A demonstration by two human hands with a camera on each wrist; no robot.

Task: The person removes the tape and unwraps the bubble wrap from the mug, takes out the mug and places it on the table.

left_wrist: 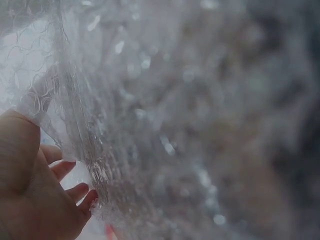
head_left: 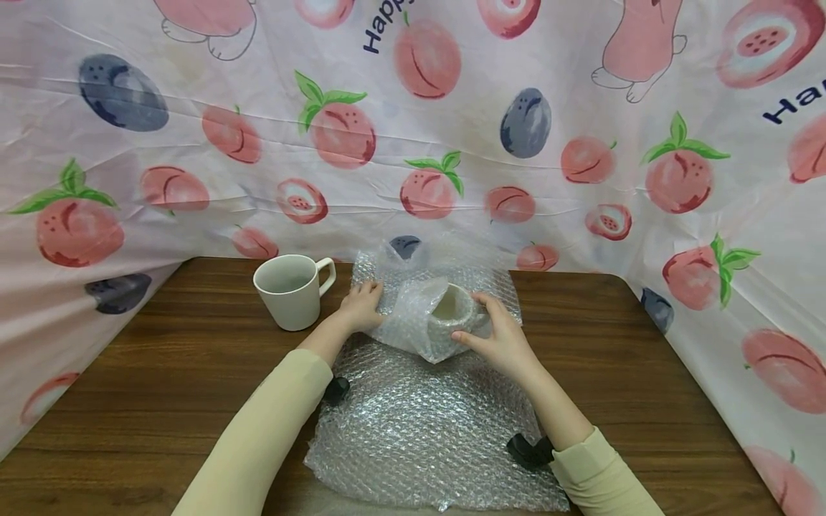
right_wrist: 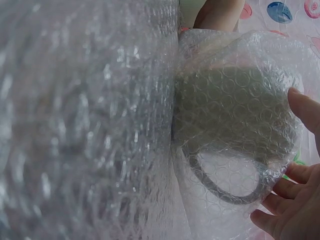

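A pale mug (head_left: 449, 307) stands in the middle, its rim and inside showing through an opening in the bubble wrap (head_left: 439, 423) around it. My right hand (head_left: 503, 340) holds the wrapped mug from the right, with thumb and fingers spread around its side. Through the film, the right wrist view shows the mug's body and its looped handle (right_wrist: 225, 196). To the left, my left hand (head_left: 363, 307) grips the wrap beside the mug. In the left wrist view its thumb is behind a layer of film and its fingers (left_wrist: 77, 192) are at the edge.
A second white mug (head_left: 290, 297) stands unwrapped to the left, its handle towards my left hand. The wrap covers the middle of the brown wooden table (head_left: 645, 401) from back to front. A peach-printed cloth (head_left: 464, 129) hangs behind and at the sides.
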